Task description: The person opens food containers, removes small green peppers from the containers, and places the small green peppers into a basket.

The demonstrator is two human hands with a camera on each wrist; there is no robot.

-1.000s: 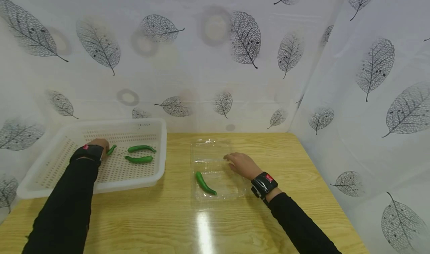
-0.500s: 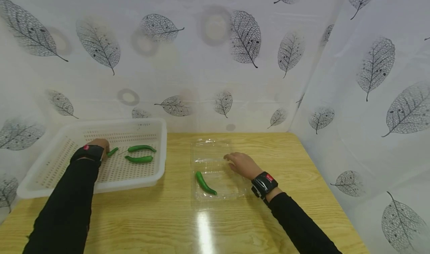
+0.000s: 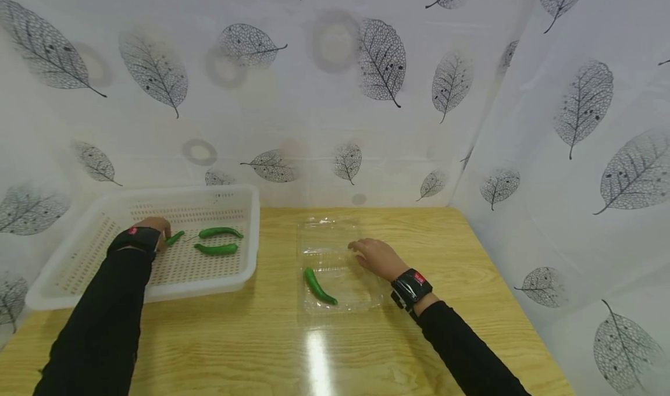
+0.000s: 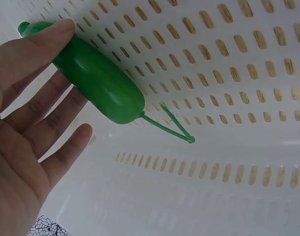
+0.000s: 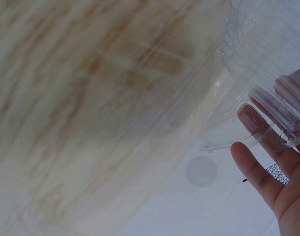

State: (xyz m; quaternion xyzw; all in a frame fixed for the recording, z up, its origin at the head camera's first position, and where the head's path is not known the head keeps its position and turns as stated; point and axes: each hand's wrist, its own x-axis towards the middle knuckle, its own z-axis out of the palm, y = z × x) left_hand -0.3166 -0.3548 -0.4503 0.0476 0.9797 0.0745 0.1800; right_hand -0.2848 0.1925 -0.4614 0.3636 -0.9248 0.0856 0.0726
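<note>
My left hand [image 3: 157, 226] reaches into the white perforated basket [image 3: 255, 221]. It pinches a green chili pepper [image 4: 98, 81] between thumb and fingers, and the pepper's thin bent stem hangs over the basket's slotted surface. Two more green peppers lie to the right in the basket, an upper pepper [image 3: 220, 231] and a lower pepper [image 3: 216, 249]. My right hand [image 3: 381, 258] rests at the right side of a clear plastic clamshell box [image 3: 349, 297], fingers loosely extended. In the right wrist view, some of its fingers [image 5: 258, 123] show through the clear plastic. One curved green pepper [image 3: 318, 286] lies at the box's left.
Both things stand on a wood-grain table [image 3: 235, 338], the basket at the left and the lidded box near the middle with its lid [image 3: 330, 233] folded back. A leaf-printed white sheet [image 3: 309, 105] hangs behind and along the right side.
The pepper in my left hand has shifted and tilted slightly. My right hand, the box and the other peppers stay where they were.
</note>
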